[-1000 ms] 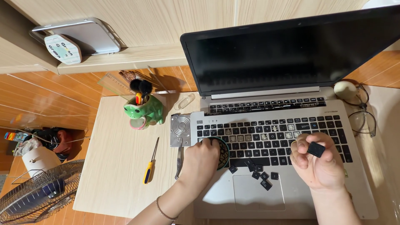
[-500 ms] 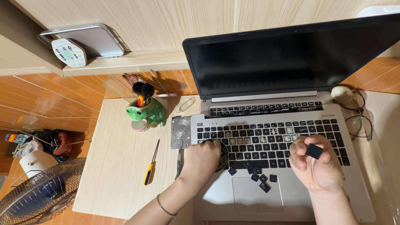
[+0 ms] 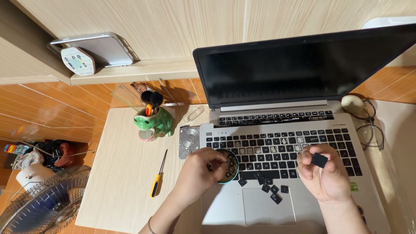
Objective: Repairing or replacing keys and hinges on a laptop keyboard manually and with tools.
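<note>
A silver laptop (image 3: 372,190) lies open on a light wooden desk (image 3: 117,173), its screen dark and several keys gone from the keyboard. My right hand (image 3: 325,175) pinches one black keycap (image 3: 319,160) above the keyboard's right half. My left hand (image 3: 197,173) rests on the laptop's left edge, its fingers reaching into a small round teal-rimmed dish (image 3: 228,167) that holds loose keycaps. Several more black keycaps (image 3: 271,190) lie scattered on the palm rest above the touchpad.
A yellow-handled screwdriver (image 3: 157,175) lies left of the laptop. A green frog-shaped pen holder (image 3: 154,121), a perforated metal plate (image 3: 189,141) and a clear ruler (image 3: 125,96) sit behind. Glasses (image 3: 370,130) lie at right. A fan (image 3: 39,203) stands at lower left.
My right hand has turned the black keycap slightly between its fingers. My left hand stays at the dish, its fingers shifted a little. The view has dipped slightly.
</note>
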